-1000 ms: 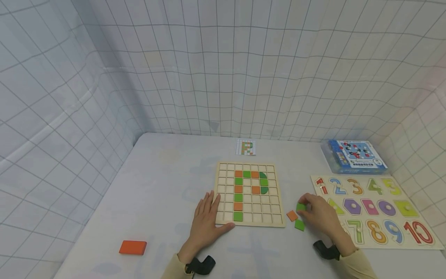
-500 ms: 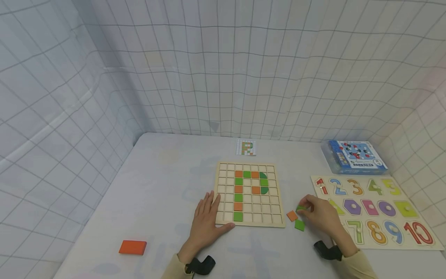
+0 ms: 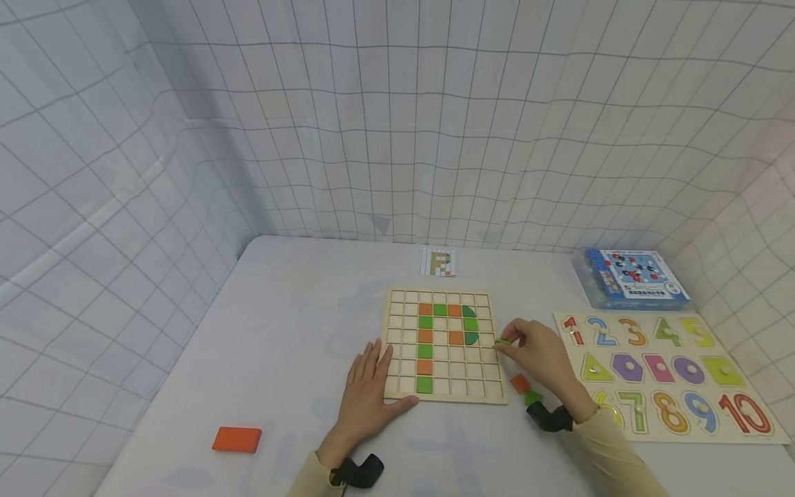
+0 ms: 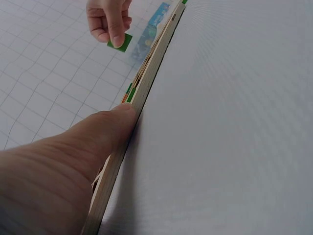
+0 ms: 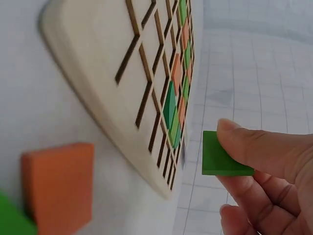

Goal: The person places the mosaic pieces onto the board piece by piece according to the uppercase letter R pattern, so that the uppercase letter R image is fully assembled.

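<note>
A wooden grid board lies on the table, with green and orange tiles forming a P-like shape in its cells. My left hand rests at the board's front left corner, fingers spread and straight; in the left wrist view its thumb touches the board's edge. Between thumb and fingers my right hand pinches a green square tile, held up by the board's right edge. Below that hand, an orange square tile and a second green tile lie on the table, the latter partly covered by the wrist camera.
Behind the board lies a small pattern card. To the right is a number and shape puzzle board, with a blue box behind it. An orange-red block lies at the front left.
My right hand has lifted the green tile from beside the loose tiles and carried it forward and left to the board's right edge. The left hand has stayed put.
</note>
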`<state>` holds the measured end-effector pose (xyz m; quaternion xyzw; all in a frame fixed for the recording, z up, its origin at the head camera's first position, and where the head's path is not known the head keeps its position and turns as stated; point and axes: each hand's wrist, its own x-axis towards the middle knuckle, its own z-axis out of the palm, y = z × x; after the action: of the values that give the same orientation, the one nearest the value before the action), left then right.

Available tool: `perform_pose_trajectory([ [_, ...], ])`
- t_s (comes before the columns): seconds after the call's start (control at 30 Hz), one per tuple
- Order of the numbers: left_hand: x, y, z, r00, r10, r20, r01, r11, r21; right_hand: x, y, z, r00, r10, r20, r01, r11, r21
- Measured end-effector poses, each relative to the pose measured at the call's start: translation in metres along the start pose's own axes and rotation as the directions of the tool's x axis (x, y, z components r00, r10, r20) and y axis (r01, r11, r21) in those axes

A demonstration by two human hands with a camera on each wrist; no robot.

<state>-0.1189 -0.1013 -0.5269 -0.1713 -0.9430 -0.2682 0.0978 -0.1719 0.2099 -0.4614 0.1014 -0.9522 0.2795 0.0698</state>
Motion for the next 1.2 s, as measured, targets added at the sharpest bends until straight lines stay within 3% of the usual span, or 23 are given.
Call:
perform_pose_trajectory([
  [0.4,0.001,0.0,-0.001,0.999,-0.02,0.038,0.02,1.0,-0.005,0.033,-0.033,0.028,0.996,-0.084,0.007,0.084,0.995,0.061],
  [0.87,0.002,0.0,0.0,0.999,-0.025,0.037,0.025,1.0,-0.008,0.048,-0.055,0.051,0.988,-0.063,0.144,0.049,0.994,0.1],
  [1.2,0.001,-0.001,0.002,0.999,-0.019,0.027,0.02,1.0,-0.003,0.051,-0.057,0.056,0.986,-0.056,0.159,0.047,0.997,0.057],
])
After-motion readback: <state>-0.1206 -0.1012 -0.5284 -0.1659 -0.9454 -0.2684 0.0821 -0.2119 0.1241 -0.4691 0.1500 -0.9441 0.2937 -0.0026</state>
